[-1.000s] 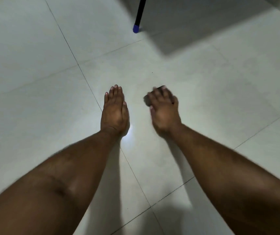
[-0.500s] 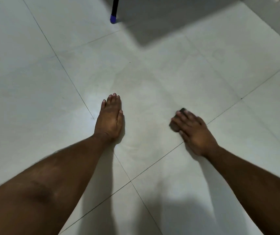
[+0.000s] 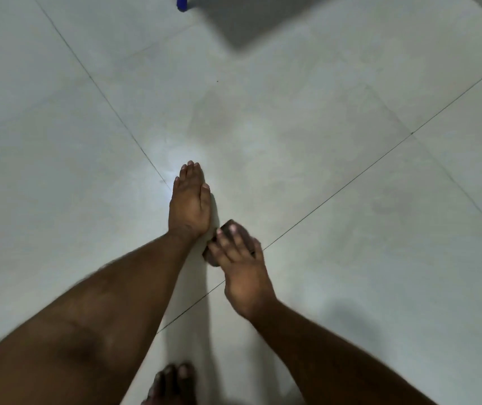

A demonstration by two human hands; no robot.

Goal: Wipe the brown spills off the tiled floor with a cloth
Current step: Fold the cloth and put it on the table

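Nearest to me my right hand (image 3: 242,270) presses the small dark, soft-looking cloth (image 3: 228,229) flat with straight fingers, just beside my left hand (image 3: 188,203), which lies open on the smooth, glossy pale tiled floor (image 3: 336,176). I would keep even pressure and overlap strokes across the thin dark grout line (image 3: 350,176); brown spills I cannot see.

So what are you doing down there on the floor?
A person is crouched over the tiled floor, wiping it. The right hand presses a small dark cloth flat against the tiles, right beside the left hand, which rests palm-down as a prop. No brown spills show clearly around the cloth. The person's bare toes peek in at the bottom.
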